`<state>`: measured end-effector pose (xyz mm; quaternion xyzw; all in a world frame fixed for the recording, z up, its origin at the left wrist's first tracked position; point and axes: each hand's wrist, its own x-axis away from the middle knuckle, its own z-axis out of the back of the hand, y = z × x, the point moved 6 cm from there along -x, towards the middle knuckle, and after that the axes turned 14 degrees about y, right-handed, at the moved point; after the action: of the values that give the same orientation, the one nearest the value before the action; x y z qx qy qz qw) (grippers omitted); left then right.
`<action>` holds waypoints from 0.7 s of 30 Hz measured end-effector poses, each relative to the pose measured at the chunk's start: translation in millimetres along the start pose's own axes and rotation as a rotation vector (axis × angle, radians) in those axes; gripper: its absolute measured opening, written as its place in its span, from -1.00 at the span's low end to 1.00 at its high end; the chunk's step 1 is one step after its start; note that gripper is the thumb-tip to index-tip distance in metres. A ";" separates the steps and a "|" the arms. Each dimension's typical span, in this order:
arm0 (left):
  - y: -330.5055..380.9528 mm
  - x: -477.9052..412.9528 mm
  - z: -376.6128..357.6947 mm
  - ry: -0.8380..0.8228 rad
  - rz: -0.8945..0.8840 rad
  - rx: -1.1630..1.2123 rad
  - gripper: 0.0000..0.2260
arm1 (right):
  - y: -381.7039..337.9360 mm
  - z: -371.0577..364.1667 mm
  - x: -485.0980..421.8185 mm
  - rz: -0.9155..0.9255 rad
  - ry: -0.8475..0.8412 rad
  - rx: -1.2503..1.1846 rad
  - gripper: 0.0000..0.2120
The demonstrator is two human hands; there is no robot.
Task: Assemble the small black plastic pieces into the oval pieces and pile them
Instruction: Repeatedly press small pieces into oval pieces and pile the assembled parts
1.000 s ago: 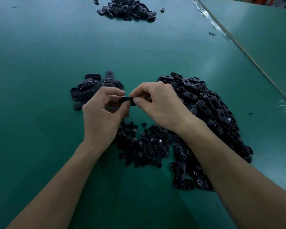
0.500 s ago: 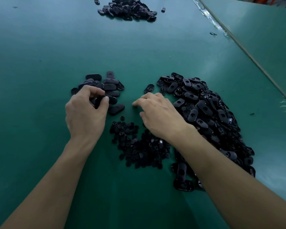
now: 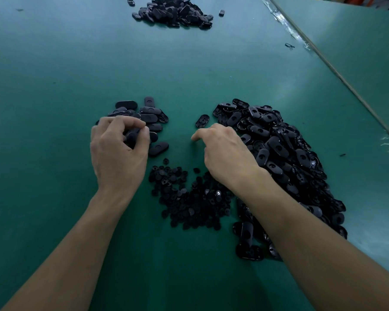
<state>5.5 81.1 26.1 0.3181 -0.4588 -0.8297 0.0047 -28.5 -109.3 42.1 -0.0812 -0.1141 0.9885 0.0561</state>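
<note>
Four dark heaps lie on the smooth green bench (image 3: pixel 54 86). The largest, at right, is a heap of oval pieces (image 3: pixel 279 149): glossy black, flat, rounded at both ends, many with a hole in the middle. Between the forearms sits a low scatter of small black plastic pieces (image 3: pixel 189 198), roundish and duller. At left, a smaller pile of ovals (image 3: pixel 151 115) lies mostly smooth side up. The left hand (image 3: pixel 119 153) is over its near edge, thumb and curled fingers gripping one oval piece (image 3: pixel 133 136). The right hand (image 3: pixel 225 153) hangs relaxed beside the big heap, fingers loosely bent, with nothing seen in it. A lone oval (image 3: pixel 202 120) lies just beyond its knuckles. The far pile (image 3: pixel 173 12) sits at the bench's top edge.
</note>
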 end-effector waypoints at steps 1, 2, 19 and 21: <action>3.1 1.6 -0.3 0.005 -0.024 0.023 -0.95 | 0.8 1.1 -0.2 -0.011 0.012 -0.021 -0.51; 6.1 3.1 -0.7 0.002 -0.045 0.045 -0.97 | 1.2 1.7 -0.3 -0.018 0.023 -0.038 -0.51; 11.0 10.8 -11.1 -0.075 0.047 0.345 -0.86 | -13.1 7.2 -1.8 0.048 0.117 -0.357 -0.77; 12.9 11.0 -11.1 -0.090 0.062 0.374 -0.81 | -18.4 11.3 -1.7 0.054 0.144 -0.450 -0.85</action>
<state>-1.1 61.9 26.0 0.2618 -0.6141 -0.7429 -0.0495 -27.1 -94.2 57.5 -0.1649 -0.3250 0.9310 0.0184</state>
